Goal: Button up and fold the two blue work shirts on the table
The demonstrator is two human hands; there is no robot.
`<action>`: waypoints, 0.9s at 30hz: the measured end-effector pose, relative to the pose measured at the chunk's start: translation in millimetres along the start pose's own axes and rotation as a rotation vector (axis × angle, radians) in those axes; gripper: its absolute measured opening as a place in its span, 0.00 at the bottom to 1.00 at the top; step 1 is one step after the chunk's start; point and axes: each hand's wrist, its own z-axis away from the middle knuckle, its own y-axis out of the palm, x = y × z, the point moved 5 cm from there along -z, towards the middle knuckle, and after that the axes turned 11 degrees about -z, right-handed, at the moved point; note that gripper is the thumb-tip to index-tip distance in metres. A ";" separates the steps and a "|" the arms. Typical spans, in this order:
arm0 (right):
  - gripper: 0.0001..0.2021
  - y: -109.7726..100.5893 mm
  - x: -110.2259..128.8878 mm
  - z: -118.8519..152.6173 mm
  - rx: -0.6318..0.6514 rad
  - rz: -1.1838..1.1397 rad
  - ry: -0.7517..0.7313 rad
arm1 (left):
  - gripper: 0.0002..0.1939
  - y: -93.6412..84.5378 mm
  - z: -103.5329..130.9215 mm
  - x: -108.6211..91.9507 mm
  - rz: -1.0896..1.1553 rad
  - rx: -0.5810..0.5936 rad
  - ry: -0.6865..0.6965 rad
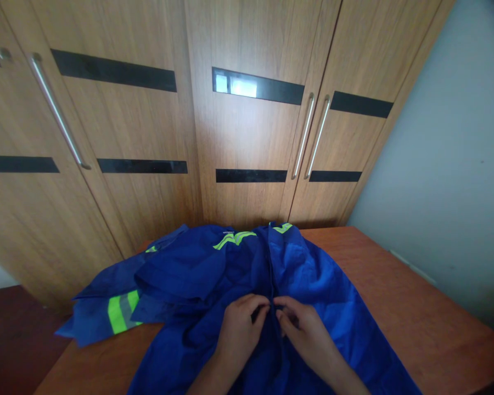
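Jacket (pixel 300 274), blue with yellow-green reflective bands, lies spread face up on the brown table (pixel 415 307), its collar end toward the wooden wardrobe (pixel 247 137) and one sleeve (pixel 107 310) trailing off to the left near the table edge. Both hands meet at the front opening, about midway down the garment. The left hand (pixel 241 329) pinches the left edge of the opening, fingers curled shut on the fabric; the right hand (pixel 302 329) pinches the right edge just beside it, thumb and fingers closed on the cloth. The fingertips of the two hands nearly touch. Whether they hold a zip pull or a snap is too small to tell. Above the hands the two front edges lie close together along a dark seam line up to the collar; whether that stretch is fastened cannot be told. Below the hands the opening is hidden by the wrists. The fabric is still rumpled, the left side bunched in folds, so closing the front looks in progress and any smoothing or folding is not yet done
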 end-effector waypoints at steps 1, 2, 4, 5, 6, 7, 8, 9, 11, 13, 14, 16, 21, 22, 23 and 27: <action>0.12 -2.8 0.0 -1.2 -0.012 0.071 -0.015 | 0.10 0.5 -0.1 -0.3 0.008 0.009 0.004; 0.11 -5.3 0.5 -2.4 -0.026 0.155 -0.031 | 0.11 1.3 0.0 -0.7 0.008 0.018 0.010; 0.09 -8.2 3.2 -4.3 -0.052 0.336 -0.061 | 0.12 2.7 0.5 -1.5 0.002 0.029 0.025; 0.09 -8.6 5.3 -4.9 -0.060 0.424 -0.070 | 0.12 3.2 0.9 -1.6 0.000 0.032 0.028; 0.09 -8.6 7.7 -5.3 -0.067 0.505 -0.074 | 0.12 3.4 1.1 -1.8 0.001 0.035 0.029; 0.09 -8.2 10.3 -5.5 -0.072 0.578 -0.076 | 0.12 3.2 1.2 -1.9 0.002 0.039 0.026; 0.09 -7.5 13.0 -5.4 -0.074 0.636 -0.079 | 0.12 2.7 1.2 -2.4 0.006 0.043 0.023; 0.08 -6.9 15.5 -5.2 -0.078 0.680 -0.083 | 0.13 1.6 1.1 -3.2 0.016 0.046 0.019; 0.08 -6.2 19.5 -4.3 -0.097 0.724 -0.093 | 0.12 -1.2 0.7 -5.3 0.049 0.051 0.006; 0.08 -5.9 21.4 -2.9 -0.117 0.730 -0.103 | 0.08 -4.1 0.1 -6.7 0.083 0.053 -0.023; 0.08 -5.8 21.6 -2.2 -0.124 0.727 -0.107 | 0.06 -5.0 -0.3 -6.8 0.096 0.055 -0.043; 0.09 -6.1 21.0 -1.0 -0.137 0.704 -0.111 | 0.05 -5.5 -1.1 -5.5 0.124 0.067 -0.083; 0.08 -10.5 12.7 -1.7 -0.153 0.464 -0.059 | 0.10 -3.5 -3.7 1.0 0.263 0.083 -0.179; 0.08 -11.3 9.9 -2.4 -0.160 0.385 -0.047 | 0.10 -3.5 -4.1 1.9 0.282 0.076 -0.198; 0.09 -11.8 6.6 -3.1 -0.170 0.294 -0.036 | 0.09 -3.3 -4.5 2.2 0.292 0.071 -0.210; 0.13 -10.4 -10.5 -6.8 -0.229 -0.133 0.043 | 0.08 -2.1 -4.3 -0.4 0.211 0.049 -0.165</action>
